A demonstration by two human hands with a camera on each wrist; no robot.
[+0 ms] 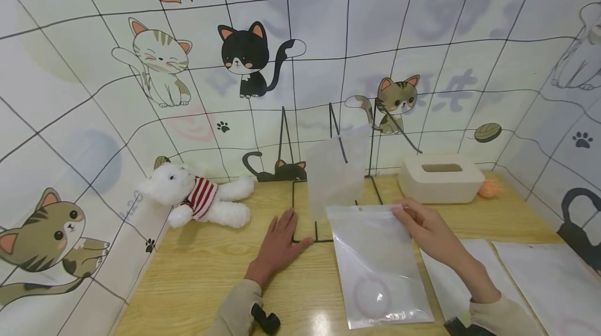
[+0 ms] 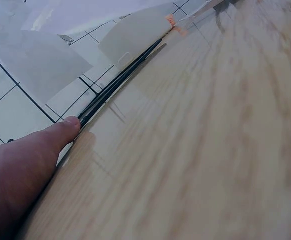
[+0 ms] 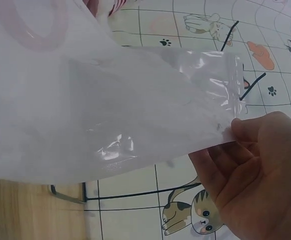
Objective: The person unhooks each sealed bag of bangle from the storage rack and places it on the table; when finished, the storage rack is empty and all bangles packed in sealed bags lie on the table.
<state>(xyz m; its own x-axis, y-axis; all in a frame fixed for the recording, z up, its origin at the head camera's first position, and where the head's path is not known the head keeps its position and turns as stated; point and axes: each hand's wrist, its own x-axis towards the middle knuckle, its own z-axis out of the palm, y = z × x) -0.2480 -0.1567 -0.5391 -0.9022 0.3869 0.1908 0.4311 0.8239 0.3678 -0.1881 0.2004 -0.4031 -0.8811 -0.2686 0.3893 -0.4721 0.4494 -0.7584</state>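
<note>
My right hand (image 1: 436,234) pinches the top right corner of a clear zip bag (image 1: 377,252), thumb on the near face. A faint pink ring is printed low on this bag, and a small hole shows in its top edge. In the right wrist view the bag (image 3: 150,110) stretches leftward from the thumb and fingertips. My left hand (image 1: 279,244) rests palm down on the table, its fingers and thumb touching the base of a black wire rack (image 1: 293,198). Another whitish bag (image 1: 335,169) hangs from the rack's middle prong, behind the held bag.
More flat bags lie at the right, one beside the forearm (image 1: 488,263) and one farther right (image 1: 549,273). A white tissue box (image 1: 441,184) stands at the back right, next to an orange item (image 1: 490,188). A white plush toy (image 1: 206,198) lies at the back left.
</note>
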